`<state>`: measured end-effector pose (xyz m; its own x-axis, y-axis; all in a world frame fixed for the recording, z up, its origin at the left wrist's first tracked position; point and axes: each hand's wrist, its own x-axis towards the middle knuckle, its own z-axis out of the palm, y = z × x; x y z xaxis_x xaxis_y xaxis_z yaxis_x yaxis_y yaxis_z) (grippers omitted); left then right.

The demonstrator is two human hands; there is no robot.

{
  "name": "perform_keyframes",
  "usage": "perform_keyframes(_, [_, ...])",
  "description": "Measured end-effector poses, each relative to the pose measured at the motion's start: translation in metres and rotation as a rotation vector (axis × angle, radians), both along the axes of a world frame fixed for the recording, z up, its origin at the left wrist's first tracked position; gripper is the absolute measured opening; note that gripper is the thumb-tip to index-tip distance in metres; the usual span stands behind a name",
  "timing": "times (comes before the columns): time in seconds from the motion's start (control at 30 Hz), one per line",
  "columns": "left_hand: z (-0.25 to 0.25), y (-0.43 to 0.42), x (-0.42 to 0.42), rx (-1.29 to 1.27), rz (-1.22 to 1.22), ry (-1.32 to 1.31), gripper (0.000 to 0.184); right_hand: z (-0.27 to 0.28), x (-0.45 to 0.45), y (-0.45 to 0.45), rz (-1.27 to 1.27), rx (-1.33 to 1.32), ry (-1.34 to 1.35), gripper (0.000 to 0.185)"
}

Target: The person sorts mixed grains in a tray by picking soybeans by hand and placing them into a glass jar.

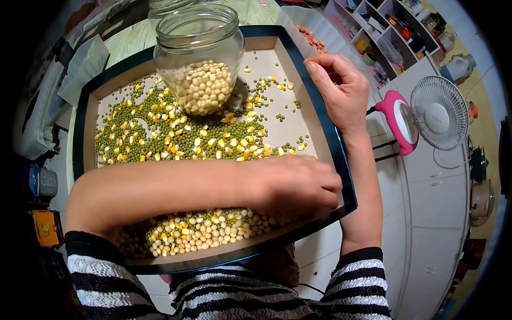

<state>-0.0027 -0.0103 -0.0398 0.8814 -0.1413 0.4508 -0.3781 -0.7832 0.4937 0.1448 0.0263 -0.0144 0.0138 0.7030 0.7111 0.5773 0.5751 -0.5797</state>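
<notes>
Jar standing tall, both hands around the bean tray

So the glass jar [198, 58] is inside the tray [81, 128], toward the far side, part filled with pale soybeans [204, 88]. Its mouth points up and its long axis is upright. Mung beans [184, 141] and corn [212, 142] are spread around its base, and there's a strip of loose soybeans [213, 234] running left to right along the near side.

Left forearm lies right across the tray, with the left hand [298, 184] down by the near right corner. Fingers are curled but blurry, can't tell if they're gripping anything. Right hand [341, 88] is up at the right rim, closed, thumb to fingertip, nothing visible in it. Peanuts [313, 40] sit in a plastic tub just beyond, and the tray's on a greenish table [128, 45].
</notes>
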Motion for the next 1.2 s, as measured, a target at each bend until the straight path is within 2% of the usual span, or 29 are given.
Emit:
perform_keyframes(0.13, [-0.008, 0.002, 0.003, -0.016, -0.037, -0.021, 0.024, -0.001, 0.000, 0.001, -0.002, -0.004, 0.012, 0.008])
perform_keyframes(0.3, [0.002, 0.007, -0.004, 0.272, 0.055, 0.108, 0.033, 0.000, -0.001, 0.000, -0.009, 0.002, 0.005, 0.008])
perform_keyframes(0.4, [0.006, 0.006, -0.006, 0.235, -0.058, 0.116, 0.035, 0.000, -0.001, 0.000, -0.022, 0.023, -0.023, 0.008])
perform_keyframes(0.43, [0.001, 0.000, -0.006, 0.115, -0.044, 0.097, 0.036, 0.000, -0.001, 0.001, -0.022, 0.026, -0.020, 0.008])
perform_keyframes(0.47, [-0.003, 0.001, -0.005, 0.117, -0.046, 0.100, 0.036, 0.000, -0.001, 0.001, -0.015, 0.019, -0.006, 0.008])
perform_keyframes(0.57, [-0.005, 0.002, -0.002, 0.219, -0.044, 0.016, 0.035, 0.000, -0.001, 0.000, -0.015, 0.009, 0.009, 0.008])
perform_keyframes(0.63, [0.000, 0.001, -0.003, 0.251, -0.034, 0.105, 0.034, 0.000, -0.001, -0.001, -0.020, 0.004, 0.011, 0.008])
perform_keyframes(0.73, [0.007, 0.008, -0.012, 0.370, 0.091, 0.135, 0.032, 0.000, -0.002, 0.000, -0.005, 0.009, 0.031, 0.008])
perform_keyframes(0.8, [0.005, 0.010, -0.013, 0.381, 0.069, 0.114, 0.036, 0.001, -0.002, -0.001, -0.004, -0.008, 0.039, 0.008])
perform_keyframes(0.87, [0.002, -0.002, -0.013, 0.137, -0.030, -0.002, 0.041, 0.001, -0.001, 0.000, -0.007, -0.001, 0.029, 0.008])
perform_keyframes(0.9, [0.001, -0.006, -0.014, 0.064, -0.029, 0.120, 0.045, 0.000, -0.001, -0.001, -0.008, -0.002, 0.017, 0.008])
perform_keyframes(0.93, [-0.001, -0.005, -0.014, 0.064, -0.030, 0.122, 0.045, 0.000, -0.001, -0.001, -0.008, -0.001, 0.019, 0.008])
perform_keyframes(1.0, [-0.006, -0.002, -0.014, 0.202, 0.002, 0.016, 0.040, -0.001, -0.001, 0.000, -0.011, 0.013, 0.016, 0.008])
perform_keyframes(1.1, [-0.004, -0.001, -0.020, 0.344, 0.031, 0.041, 0.041, -0.001, 0.003, -0.001, -0.010, -0.044, -0.036, 0.011])
perform_keyframes(1.2, [-0.003, 0.004, -0.027, 0.310, 0.134, 0.043, 0.042, 0.000, 0.002, -0.001, -0.003, -0.054, -0.007, 0.010])
